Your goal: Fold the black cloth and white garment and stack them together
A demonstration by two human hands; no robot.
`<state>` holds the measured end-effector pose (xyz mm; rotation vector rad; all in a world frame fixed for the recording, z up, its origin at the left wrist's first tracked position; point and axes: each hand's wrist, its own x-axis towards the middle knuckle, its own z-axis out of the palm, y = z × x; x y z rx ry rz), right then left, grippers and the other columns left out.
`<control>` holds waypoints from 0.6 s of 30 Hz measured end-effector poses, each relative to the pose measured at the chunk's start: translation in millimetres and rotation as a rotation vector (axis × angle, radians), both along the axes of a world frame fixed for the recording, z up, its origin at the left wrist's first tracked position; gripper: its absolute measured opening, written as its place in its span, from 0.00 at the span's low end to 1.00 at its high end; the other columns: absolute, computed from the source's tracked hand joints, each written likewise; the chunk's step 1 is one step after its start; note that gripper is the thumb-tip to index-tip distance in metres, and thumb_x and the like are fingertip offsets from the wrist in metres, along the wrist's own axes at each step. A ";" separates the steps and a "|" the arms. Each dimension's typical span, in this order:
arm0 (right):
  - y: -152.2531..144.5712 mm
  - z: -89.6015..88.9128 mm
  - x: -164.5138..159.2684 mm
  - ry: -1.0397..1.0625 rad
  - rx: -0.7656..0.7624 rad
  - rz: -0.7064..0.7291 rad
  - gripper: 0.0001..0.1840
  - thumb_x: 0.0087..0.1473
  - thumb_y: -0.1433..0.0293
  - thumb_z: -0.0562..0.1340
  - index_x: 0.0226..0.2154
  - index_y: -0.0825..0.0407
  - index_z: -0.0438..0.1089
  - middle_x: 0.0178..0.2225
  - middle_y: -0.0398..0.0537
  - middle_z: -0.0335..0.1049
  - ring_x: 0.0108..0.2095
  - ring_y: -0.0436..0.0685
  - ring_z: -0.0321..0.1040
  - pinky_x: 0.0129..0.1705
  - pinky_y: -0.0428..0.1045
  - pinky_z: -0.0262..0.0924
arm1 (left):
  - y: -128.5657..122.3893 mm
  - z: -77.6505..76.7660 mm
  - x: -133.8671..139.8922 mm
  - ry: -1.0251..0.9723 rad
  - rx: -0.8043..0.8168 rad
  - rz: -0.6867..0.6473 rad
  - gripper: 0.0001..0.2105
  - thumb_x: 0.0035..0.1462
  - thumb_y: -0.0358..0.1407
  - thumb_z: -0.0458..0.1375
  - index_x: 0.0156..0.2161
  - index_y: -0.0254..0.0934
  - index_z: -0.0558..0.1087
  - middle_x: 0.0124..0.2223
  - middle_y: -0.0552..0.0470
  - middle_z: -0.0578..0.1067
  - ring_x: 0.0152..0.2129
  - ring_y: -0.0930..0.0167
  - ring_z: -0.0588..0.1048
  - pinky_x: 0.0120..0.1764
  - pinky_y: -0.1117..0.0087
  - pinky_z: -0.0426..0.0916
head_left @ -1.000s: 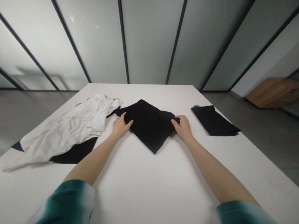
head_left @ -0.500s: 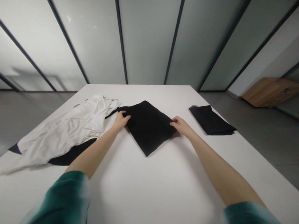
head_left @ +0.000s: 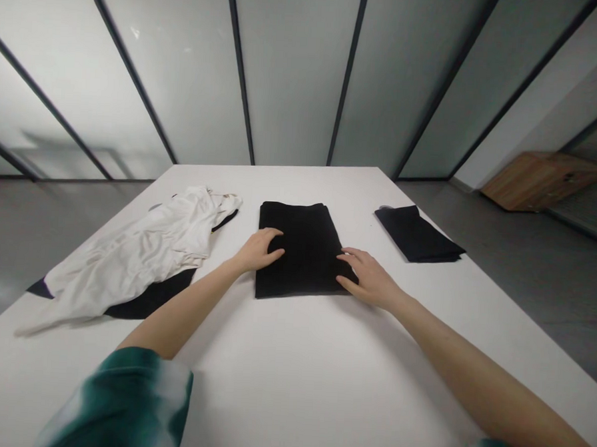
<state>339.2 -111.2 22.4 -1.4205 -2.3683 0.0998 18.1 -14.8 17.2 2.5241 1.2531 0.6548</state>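
A folded black garment lies flat on the white table in front of me, its sides nearly square to the table. On its left edge rests my left hand, fingers apart and not gripping. My right hand is at the lower right corner, with thumb and fingers spread over the cloth's edge. What kind of garment it is does not show. The underside of the fold is hidden.
A crumpled white garment is heaped on the left, with black cloth partly under it. Another folded black piece lies near the right edge. Beyond the table stand frosted glass panels and a wooden cabinet.
The black garment was held tilted with a corner toward me; now it is turned square and lies flat. Both hands have loosened their pinch and spread at its sides.
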 end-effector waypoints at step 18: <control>10.9 -38.5 -9.1 0.043 -0.128 0.063 0.40 0.51 0.50 0.66 0.63 0.43 0.63 0.69 0.54 0.51 0.69 0.71 0.44 0.66 0.71 0.42 | -62.5 -6.2 -14.7 0.080 0.007 -0.140 0.32 0.44 0.55 0.67 0.50 0.36 0.73 0.56 0.37 0.69 0.56 0.54 0.66 0.60 0.52 0.60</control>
